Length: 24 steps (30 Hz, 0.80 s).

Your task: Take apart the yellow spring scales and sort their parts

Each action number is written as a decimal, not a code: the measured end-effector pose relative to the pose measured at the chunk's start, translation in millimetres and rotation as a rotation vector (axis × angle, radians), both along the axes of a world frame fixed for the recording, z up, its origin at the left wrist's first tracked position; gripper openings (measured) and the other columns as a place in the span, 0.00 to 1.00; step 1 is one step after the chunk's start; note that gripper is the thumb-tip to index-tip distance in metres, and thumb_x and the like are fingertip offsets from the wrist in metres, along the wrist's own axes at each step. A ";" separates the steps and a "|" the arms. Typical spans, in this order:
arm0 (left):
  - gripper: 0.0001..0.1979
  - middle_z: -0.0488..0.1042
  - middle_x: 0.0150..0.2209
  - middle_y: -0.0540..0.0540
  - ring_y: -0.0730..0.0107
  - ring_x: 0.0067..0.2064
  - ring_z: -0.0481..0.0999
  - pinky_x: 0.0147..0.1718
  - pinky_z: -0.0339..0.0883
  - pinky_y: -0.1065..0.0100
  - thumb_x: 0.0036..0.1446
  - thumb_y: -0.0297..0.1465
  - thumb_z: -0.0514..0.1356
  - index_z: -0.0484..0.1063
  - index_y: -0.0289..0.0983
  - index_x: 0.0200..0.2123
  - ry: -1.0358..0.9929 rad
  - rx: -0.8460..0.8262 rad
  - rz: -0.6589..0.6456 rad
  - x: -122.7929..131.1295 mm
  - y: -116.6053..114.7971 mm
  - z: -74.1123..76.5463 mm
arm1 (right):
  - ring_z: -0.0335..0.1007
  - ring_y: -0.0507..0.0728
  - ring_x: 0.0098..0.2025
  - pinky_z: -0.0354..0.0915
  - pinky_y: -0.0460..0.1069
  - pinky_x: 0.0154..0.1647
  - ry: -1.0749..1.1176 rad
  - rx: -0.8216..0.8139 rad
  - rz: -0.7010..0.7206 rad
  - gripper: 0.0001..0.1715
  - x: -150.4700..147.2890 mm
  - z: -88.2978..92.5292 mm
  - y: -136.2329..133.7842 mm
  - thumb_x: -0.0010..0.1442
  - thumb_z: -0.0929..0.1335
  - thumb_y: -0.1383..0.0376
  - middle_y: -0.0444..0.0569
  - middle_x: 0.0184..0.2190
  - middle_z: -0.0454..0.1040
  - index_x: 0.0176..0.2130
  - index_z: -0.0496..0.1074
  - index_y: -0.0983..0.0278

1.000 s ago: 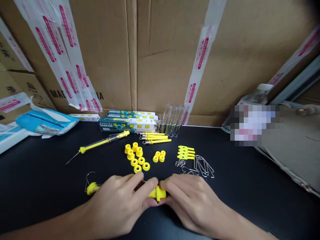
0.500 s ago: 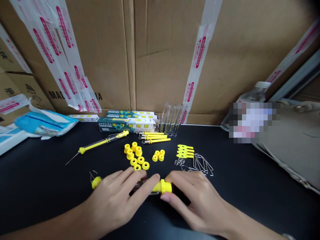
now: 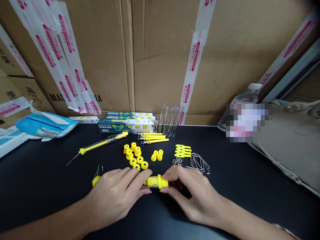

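Note:
A tubular spring scale (image 3: 153, 182) lies sideways between my hands, low over the black table. My left hand (image 3: 116, 191) is wrapped over its clear tube and hides most of it. From that hand's left side sticks a yellow end piece with a metal hook (image 3: 99, 171). My right hand (image 3: 193, 195) pinches the yellow end cap (image 3: 163, 182) at the right end between thumb and fingers. Just beyond the hands lie yellow flanged caps (image 3: 129, 154), small yellow rings (image 3: 157, 154) and bent wire hooks (image 3: 199, 162).
An assembled spring scale (image 3: 100, 144) lies at left. Behind are yellow rods with springs (image 3: 155, 137), printed boxes (image 3: 126, 126) and upright clear tubes (image 3: 171, 120). Flat yellow pieces (image 3: 183, 151) lie right of centre. A blue packet (image 3: 47, 123), a bottle (image 3: 252, 95) and a bag (image 3: 287, 140) flank them.
My left fingers have shifted left along the tube, so more of the yellow end shows and the left thumb appears below it. My right hand still pinches the cap. The view has turned slightly.

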<state>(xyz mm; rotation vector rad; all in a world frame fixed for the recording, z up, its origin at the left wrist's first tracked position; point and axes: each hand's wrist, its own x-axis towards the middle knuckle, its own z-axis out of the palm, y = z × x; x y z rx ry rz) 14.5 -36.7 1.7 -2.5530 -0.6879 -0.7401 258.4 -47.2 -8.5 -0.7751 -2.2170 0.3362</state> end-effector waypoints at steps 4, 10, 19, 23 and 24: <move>0.13 0.76 0.28 0.50 0.68 0.27 0.78 0.24 0.67 0.66 0.72 0.34 0.49 0.70 0.34 0.47 -0.008 0.039 -0.012 0.4 2.5 1.4 | 0.71 0.53 0.28 0.67 0.47 0.29 0.027 0.006 0.034 0.13 0.5 2.3 0.4 0.64 0.71 0.58 0.46 0.30 0.75 0.40 0.65 0.63; 0.15 0.72 0.23 0.54 0.69 0.22 0.75 0.22 0.66 0.67 0.72 0.40 0.49 0.72 0.40 0.47 0.011 0.106 0.055 -3.4 8.0 4.0 | 0.73 0.53 0.32 0.69 0.46 0.33 0.072 -0.015 0.032 0.03 -1.4 1.3 1.6 0.69 0.65 0.68 0.47 0.32 0.75 0.39 0.66 0.62; 0.18 0.74 0.24 0.52 0.69 0.23 0.77 0.22 0.66 0.68 0.71 0.41 0.50 0.71 0.37 0.35 0.000 0.059 0.070 -6.5 10.2 0.9 | 0.73 0.56 0.43 0.72 0.51 0.45 0.106 -0.059 0.028 0.10 -5.0 -1.1 3.4 0.67 0.68 0.69 0.50 0.41 0.74 0.48 0.67 0.61; 0.18 0.74 0.24 0.51 0.68 0.23 0.78 0.22 0.66 0.67 0.71 0.41 0.49 0.71 0.36 0.35 0.006 0.065 0.091 -6.7 9.4 0.4 | 0.77 0.54 0.39 0.73 0.49 0.44 0.085 -0.061 -0.042 0.14 -4.6 -6.3 4.3 0.67 0.68 0.66 0.49 0.41 0.78 0.53 0.69 0.61; 0.18 0.74 0.24 0.51 0.68 0.23 0.77 0.22 0.66 0.67 0.71 0.41 0.49 0.70 0.37 0.34 0.006 0.070 0.099 -6.8 8.9 0.3 | 0.78 0.54 0.37 0.73 0.48 0.42 0.087 -0.060 -0.045 0.14 -4.7 -6.8 4.7 0.67 0.68 0.65 0.48 0.39 0.79 0.53 0.70 0.62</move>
